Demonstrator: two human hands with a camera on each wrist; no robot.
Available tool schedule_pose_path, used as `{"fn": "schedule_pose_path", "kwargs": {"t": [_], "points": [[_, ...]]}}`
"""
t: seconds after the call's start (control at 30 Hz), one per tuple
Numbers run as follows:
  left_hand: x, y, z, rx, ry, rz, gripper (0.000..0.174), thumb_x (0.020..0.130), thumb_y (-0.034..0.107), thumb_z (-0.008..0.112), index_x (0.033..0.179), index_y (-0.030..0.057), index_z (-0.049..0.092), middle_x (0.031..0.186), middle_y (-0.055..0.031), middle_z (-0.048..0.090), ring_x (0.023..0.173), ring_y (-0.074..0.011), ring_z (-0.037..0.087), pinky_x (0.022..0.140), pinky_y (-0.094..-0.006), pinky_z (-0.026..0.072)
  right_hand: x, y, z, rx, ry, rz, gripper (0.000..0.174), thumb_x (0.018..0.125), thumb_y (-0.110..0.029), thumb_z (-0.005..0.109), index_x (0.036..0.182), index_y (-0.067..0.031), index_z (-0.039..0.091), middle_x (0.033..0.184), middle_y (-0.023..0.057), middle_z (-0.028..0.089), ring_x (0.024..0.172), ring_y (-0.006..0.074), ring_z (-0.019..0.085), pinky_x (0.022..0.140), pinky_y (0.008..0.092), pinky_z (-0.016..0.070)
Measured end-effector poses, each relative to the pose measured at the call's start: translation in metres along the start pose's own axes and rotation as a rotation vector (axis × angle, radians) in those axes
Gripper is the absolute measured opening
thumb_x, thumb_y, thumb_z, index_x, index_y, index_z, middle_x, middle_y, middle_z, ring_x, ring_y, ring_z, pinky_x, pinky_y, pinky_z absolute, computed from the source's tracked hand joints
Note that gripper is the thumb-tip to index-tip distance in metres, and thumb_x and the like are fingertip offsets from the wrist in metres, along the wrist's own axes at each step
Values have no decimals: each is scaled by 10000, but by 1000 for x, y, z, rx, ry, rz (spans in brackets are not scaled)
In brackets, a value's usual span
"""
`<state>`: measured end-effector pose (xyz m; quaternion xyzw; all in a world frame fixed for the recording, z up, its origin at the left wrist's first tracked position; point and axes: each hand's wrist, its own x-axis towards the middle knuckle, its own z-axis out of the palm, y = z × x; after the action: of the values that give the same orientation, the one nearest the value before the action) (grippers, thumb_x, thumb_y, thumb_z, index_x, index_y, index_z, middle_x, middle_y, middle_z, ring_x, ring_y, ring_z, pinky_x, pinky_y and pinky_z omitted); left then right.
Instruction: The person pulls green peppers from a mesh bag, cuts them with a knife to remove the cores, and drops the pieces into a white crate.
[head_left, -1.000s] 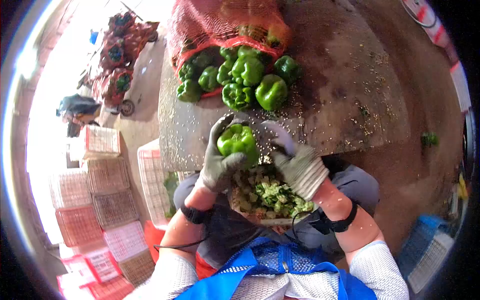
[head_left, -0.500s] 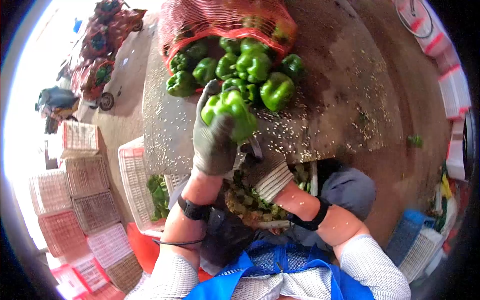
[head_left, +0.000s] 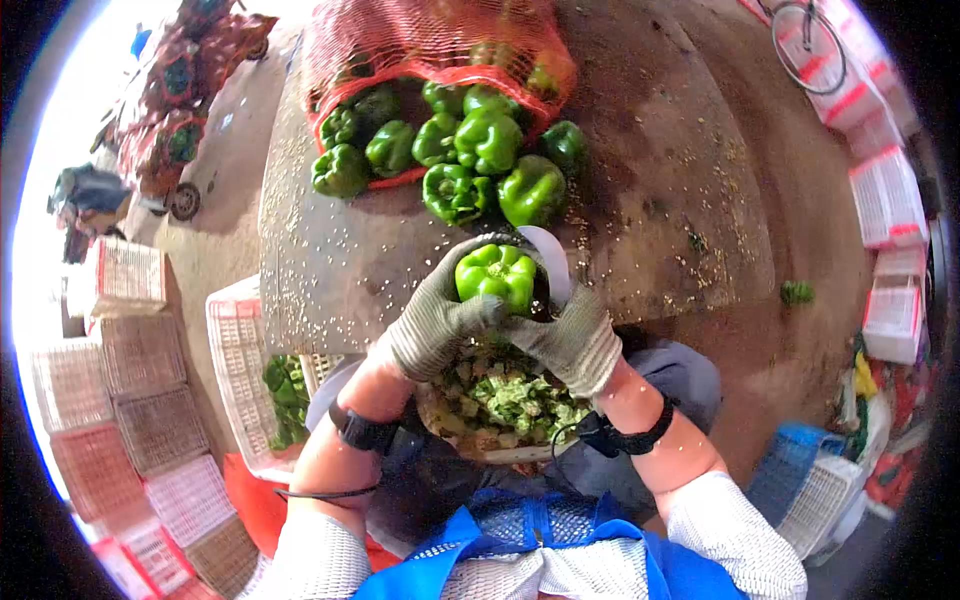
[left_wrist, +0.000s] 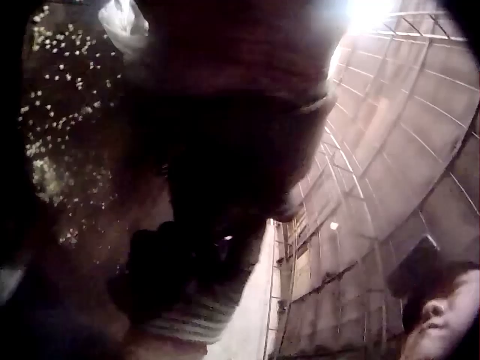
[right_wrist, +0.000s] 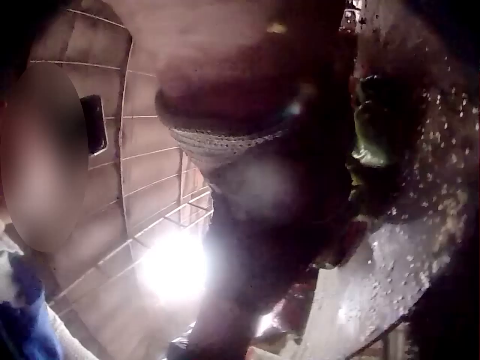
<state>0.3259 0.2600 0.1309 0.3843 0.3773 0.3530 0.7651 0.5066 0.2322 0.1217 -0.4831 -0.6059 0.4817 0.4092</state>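
In the head view a green bell pepper point(head_left: 497, 277) is gripped by the gloved left hand point(head_left: 440, 322), fingers round its far side and thumb in front. The gloved right hand point(head_left: 575, 337) is curled round a tool with a pale curved blade point(head_left: 549, 258), which stands against the pepper's right side. Its handle is hidden in the glove. Both hands are above a container of green scraps point(head_left: 515, 405). Dark gloves fill much of both wrist views, the left hand point(left_wrist: 202, 247) and the right hand point(right_wrist: 262, 202), showing no finger detail.
A red mesh bag point(head_left: 430, 45) spills several peppers point(head_left: 488, 140) onto the seed-strewn table point(head_left: 660, 240). On the left stand a white crate with peppers point(head_left: 235, 390) and stacked crates point(head_left: 150, 355). A blue crate point(head_left: 790, 465) is at lower right.
The left hand has lowered the pepper towards the table's near edge. The right hand, lower and partly behind the left wrist half a second ago, has risen, bringing the blade beside the pepper.
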Motion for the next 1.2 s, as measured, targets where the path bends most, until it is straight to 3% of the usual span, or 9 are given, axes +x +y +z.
{"fn": "schedule_pose_path", "kwargs": {"t": [0.13, 0.3, 0.43, 0.6, 0.7, 0.9, 1.0, 1.03, 1.2], "points": [[-11, -16, 4, 477, 187, -1, 769, 724, 151, 867, 1351, 19, 443, 1214, -74, 596, 1111, -154, 568, 966, -317, 481, -8, 0, -1, 147, -35, -76, 777, 793, -283, 783, 1444, -78, 410, 1304, 181, 563, 1219, 284, 559, 1008, 375, 450], [-15, -16, 19, 505, 258, 36, 757, 594, 230, 955, 1192, -1, 552, 1074, -57, 654, 953, -111, 606, 842, -284, 532, -17, 11, -10, -153, -18, -97, 845, 753, -392, 817, 1428, -74, 422, 1269, 157, 614, 1143, 316, 626, 952, 385, 506], [-11, -11, 19, 402, 214, -193, 789, 587, 233, 962, 1209, -15, 545, 1058, -48, 669, 954, -120, 615, 841, -278, 525, -19, 18, -13, -180, -12, 16, 810, 735, -356, 829, 1402, -80, 462, 1218, 148, 646, 1090, 297, 656, 916, 372, 524], [-13, -39, 7, 102, 195, -106, 458, 916, 276, 689, 1242, 1, 524, 1041, -53, 648, 965, -122, 604, 864, -284, 509, -23, 23, 4, -189, -18, 108, 731, 665, -241, 865, 1300, -84, 539, 1173, 136, 648, 1046, 307, 658, 900, 366, 529], [-14, -50, 4, 43, 227, -215, 546, 898, 415, 703, 1227, 7, 551, 1085, -82, 658, 951, -177, 644, 855, -317, 529, -26, 21, 13, -211, -52, 144, 702, 629, -192, 870, 1245, -76, 557, 1133, 127, 650, 1029, 296, 655, 889, 372, 531], [-26, -32, -14, 77, -15, -287, 444, 846, 320, 790, 1133, 68, 563, 960, -7, 623, 883, -86, 575, 766, -262, 505, -25, 3, 3, -170, -176, 189, 670, 641, -160, 796, 1258, -83, 546, 1100, 180, 665, 1006, 342, 663, 882, 396, 535], [-29, -2, -28, 328, -144, -473, 380, 829, 278, 808, 1052, 72, 580, 873, 33, 589, 816, -56, 516, 699, -244, 461, -21, 7, 4, -127, -167, 150, 501, 740, -114, 706, 1226, -49, 602, 1052, 144, 702, 960, 227, 692, 853, 319, 539], [-31, -3, -35, 293, -166, -500, 585, 794, 244, 826, 1256, 33, 536, 1070, -23, 668, 966, -115, 617, 821, -292, 536, -20, 9, 1, -135, -222, 196, 415, 781, -81, 672, 1192, -41, 630, 1022, 140, 712, 903, 195, 702, 810, 307, 546], [-34, 12, -90, 224, -370, -521, 692, 641, 458, 894, 1111, 30, 623, 979, -34, 679, 872, -138, 633, 748, -291, 531, -13, 8, -1, 195, -189, 431, 402, 796, -107, 659, 1186, -11, 631, 999, 66, 706, 896, 135, 664, 815, 291, 535]]}}
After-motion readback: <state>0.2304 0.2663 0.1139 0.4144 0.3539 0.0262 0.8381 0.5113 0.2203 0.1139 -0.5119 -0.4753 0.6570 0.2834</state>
